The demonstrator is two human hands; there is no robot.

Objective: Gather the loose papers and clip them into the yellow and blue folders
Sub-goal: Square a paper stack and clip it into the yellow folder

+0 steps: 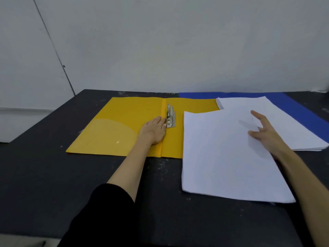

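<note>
The yellow folder [124,125] lies spread flat on the dark table, its metal clip [170,116] just right of the spine with the lever raised. My left hand [154,131] rests on the spine, fingertips touching the clip's lower end. A near stack of white papers [222,157] overlaps the folder's right side. My right hand [265,131] hovers over that stack with fingers spread, holding nothing. A second paper stack [277,122] lies behind it on the blue folder [302,111], which shows only along its far and right edges.
The dark table [53,166] runs up to a white wall [160,41] behind the folders. Its left edge drops off near a white panel [26,68].
</note>
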